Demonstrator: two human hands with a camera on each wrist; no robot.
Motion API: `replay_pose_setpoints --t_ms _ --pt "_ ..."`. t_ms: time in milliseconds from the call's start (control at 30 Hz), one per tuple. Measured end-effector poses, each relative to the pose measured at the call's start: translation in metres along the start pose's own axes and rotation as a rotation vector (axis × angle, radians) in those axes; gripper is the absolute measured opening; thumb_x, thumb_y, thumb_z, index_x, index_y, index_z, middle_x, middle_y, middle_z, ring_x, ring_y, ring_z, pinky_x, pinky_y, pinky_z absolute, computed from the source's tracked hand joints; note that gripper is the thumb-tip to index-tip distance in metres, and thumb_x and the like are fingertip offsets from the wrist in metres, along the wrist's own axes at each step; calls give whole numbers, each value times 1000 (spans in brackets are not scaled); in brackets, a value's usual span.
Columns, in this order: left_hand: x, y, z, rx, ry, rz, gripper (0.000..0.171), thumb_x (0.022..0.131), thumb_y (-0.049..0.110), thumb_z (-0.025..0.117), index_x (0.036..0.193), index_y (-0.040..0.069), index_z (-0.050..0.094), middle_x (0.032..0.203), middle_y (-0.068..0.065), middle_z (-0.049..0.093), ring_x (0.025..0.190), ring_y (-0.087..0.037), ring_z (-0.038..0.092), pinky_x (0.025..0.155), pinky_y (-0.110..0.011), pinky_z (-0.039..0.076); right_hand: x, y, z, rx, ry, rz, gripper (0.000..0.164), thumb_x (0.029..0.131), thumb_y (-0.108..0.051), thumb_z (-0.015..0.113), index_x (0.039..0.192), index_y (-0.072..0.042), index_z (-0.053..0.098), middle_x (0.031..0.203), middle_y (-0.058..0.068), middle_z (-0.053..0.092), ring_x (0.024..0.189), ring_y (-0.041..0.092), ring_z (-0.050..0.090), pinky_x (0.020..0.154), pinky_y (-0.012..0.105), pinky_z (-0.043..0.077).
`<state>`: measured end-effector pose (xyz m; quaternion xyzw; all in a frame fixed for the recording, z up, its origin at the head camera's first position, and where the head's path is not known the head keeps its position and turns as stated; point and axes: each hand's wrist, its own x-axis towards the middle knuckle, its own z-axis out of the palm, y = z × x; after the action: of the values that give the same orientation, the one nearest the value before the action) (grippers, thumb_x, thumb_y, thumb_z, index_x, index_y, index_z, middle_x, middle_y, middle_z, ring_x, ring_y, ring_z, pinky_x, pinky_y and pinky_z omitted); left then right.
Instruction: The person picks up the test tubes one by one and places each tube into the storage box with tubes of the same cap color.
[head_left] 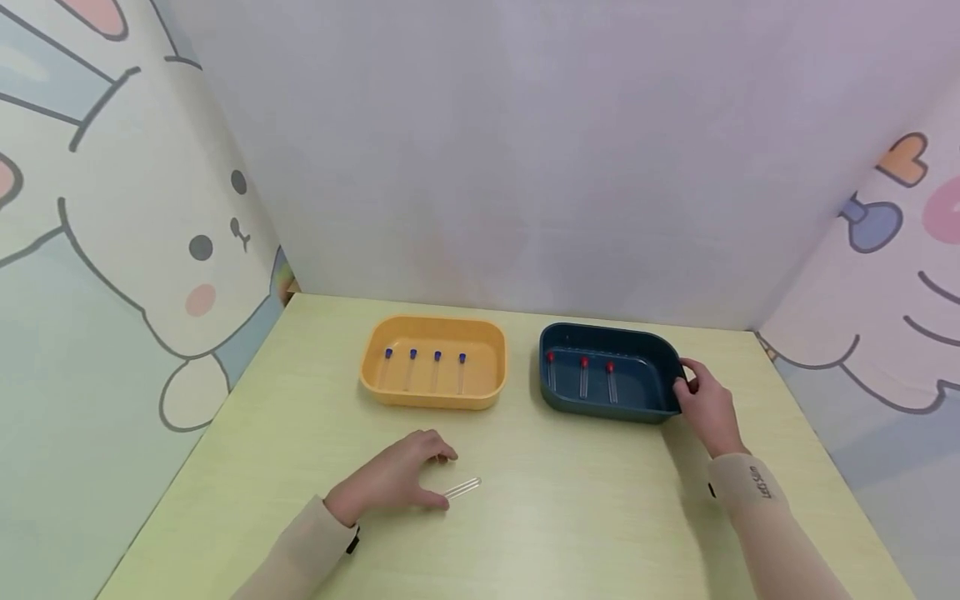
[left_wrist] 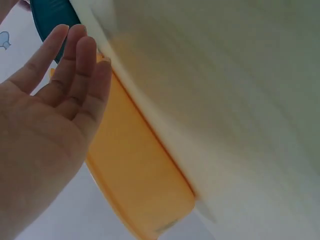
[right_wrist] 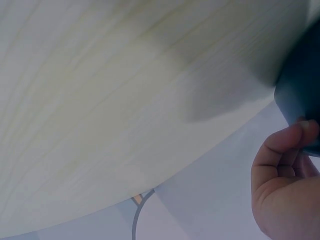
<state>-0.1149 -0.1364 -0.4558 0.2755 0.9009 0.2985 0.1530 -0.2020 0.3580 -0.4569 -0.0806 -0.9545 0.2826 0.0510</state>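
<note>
My left hand (head_left: 401, 477) hovers low over the table, thumb and fingers spread apart. A clear tube (head_left: 463, 487) lies by its thumb; the thumb hides the tube's near end, and I cannot tell whether they touch. In the left wrist view the fingers (left_wrist: 82, 75) are nearly straight with nothing between them. My right hand (head_left: 707, 408) grips the right end of a dark blue tray (head_left: 607, 411), thumb outside the wall. Inside that tray lie three clear tubes with red caps (head_left: 584, 362). The right wrist view shows the same hand (right_wrist: 285, 185) pinching the tray's edge.
A yellow tray (head_left: 431, 401) stands left of the dark blue one, holding several clear tubes with blue caps (head_left: 437, 356). Both trays sit toward the back of the pale wooden table (head_left: 562, 517). Fabric walls with cartoon figures (head_left: 150, 208) enclose the table's back and sides.
</note>
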Motion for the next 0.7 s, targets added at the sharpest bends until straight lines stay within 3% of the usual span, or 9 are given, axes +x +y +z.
replay_pose_setpoints --t_ms 167,467,700 --pt "1 -4 8 -14 -18 -2 49 78 30 91 118 12 70 106 7 62 99 -9 56 92 -28 51 0 -1 0 0 -3 10 49 106 -20 45 152 -1 44 97 19 59 79 27 55 64 30 41" --pt "6 0 7 -36 -84 2 21 82 13 84 101 14 74 88 8 62 80 -5 55 75 -20 48 0 0 1 -2 2 10 49 106 -21 45 152 -2 44 97 18 59 77 27 55 64 30 42" --pt "11 3 6 5 -68 32 11 87 6 77 94 13 75 83 8 61 73 -3 53 69 -18 46 1 -1 1 3 1 9 49 106 -20 45 152 -1 44 97 19 59 78 27 55 64 30 42"
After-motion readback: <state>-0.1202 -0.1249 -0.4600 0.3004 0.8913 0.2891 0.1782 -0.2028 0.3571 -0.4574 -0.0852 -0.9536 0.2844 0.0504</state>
